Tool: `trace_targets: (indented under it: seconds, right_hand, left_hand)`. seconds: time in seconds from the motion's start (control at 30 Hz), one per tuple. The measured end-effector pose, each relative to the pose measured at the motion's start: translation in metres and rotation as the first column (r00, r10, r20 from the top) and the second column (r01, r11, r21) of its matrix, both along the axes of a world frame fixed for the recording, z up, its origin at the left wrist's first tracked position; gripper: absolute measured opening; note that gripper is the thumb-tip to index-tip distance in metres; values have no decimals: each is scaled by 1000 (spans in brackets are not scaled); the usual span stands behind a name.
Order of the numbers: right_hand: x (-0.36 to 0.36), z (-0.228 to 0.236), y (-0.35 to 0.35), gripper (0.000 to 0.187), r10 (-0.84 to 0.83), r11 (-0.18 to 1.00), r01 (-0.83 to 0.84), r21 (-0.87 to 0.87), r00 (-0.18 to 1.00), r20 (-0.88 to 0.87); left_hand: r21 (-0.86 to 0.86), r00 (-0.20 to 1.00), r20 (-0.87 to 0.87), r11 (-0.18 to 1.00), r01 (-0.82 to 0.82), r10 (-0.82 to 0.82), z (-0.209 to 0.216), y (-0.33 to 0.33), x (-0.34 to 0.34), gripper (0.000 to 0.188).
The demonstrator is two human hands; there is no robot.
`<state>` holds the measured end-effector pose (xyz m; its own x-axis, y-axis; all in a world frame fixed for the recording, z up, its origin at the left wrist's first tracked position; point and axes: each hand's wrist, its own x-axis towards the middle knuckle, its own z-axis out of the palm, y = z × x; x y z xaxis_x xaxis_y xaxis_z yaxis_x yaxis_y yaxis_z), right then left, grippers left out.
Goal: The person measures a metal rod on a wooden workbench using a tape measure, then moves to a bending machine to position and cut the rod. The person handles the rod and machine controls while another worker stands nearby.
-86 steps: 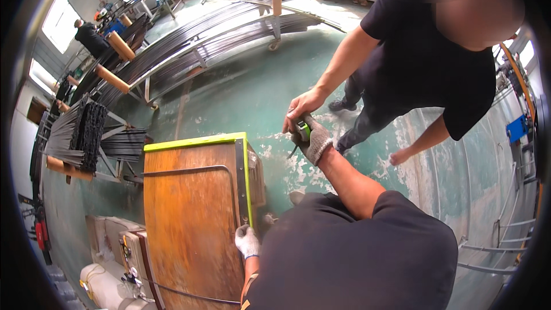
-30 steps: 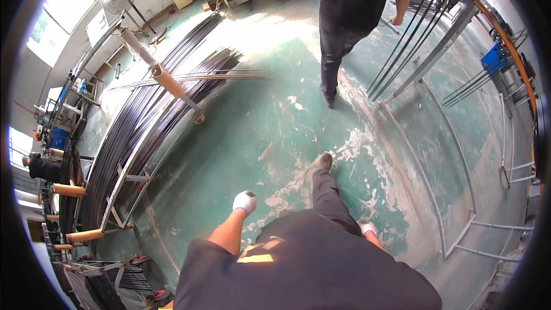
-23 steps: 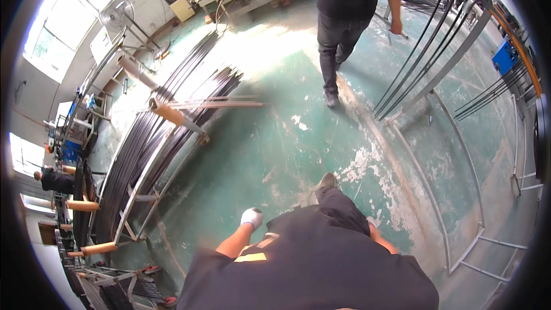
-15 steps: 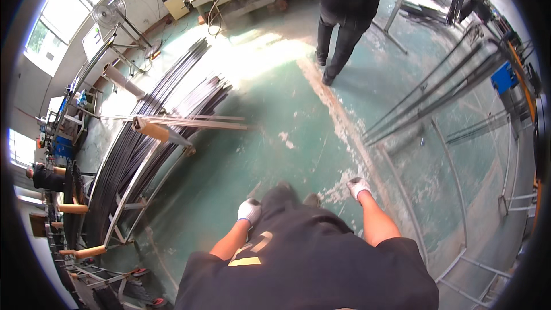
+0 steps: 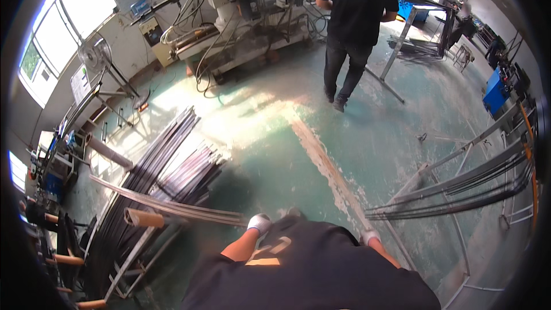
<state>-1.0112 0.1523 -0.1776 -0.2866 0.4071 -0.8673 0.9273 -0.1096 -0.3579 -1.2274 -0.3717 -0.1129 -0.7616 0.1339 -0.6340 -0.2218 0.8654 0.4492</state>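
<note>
My left hand [image 5: 259, 223] wears a white glove and hangs by my side with curled fingers, nothing visible in it. It is just right of the tips of long metal strips [image 5: 172, 209] that lie across a rack. My right hand [image 5: 369, 235], also gloved, is mostly hidden behind my black shirt, so its grip cannot be made out. Green painted floor [image 5: 275, 155] lies below both hands.
A bundle of dark metal strips [image 5: 166, 163] lies on a low rack with orange-capped posts [image 5: 143, 217] at left. Long rods rest on a wire rack [image 5: 459, 192] at right. A person in black [image 5: 356, 17] walks away toward a machine [image 5: 247, 0]. A fan [image 5: 94, 54] stands far left.
The view has swung forward across the floor, away from the wooden bench. The person in black has walked farther off. My arms have kept swinging at my sides.
</note>
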Motion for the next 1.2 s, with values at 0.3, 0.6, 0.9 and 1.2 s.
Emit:
trace_targets:
  seconds: [0.3,0.6,0.9,1.2]
  right_hand:
    - [-161,2,-14,62,411,842,-477,253,870,273]
    - [-534,2,23,57,438,847,-448,285,893,102]
    - [-935,120,16,52,712,656,-588,473,690,-130]
    - [-1051,49,44,44,597,740,-489,462,793,-118]
  left_hand:
    - [86,974,-131,981,-173,183,-18,9,-263,35]
    - [-57,973,229,998,-25,37,-45,-7,-365,63]
    - [193,743,-76,741,-643,665,-60,-5,-613,29]
    - [33,963,-217,987,-155,158,-34,70,-906,34]
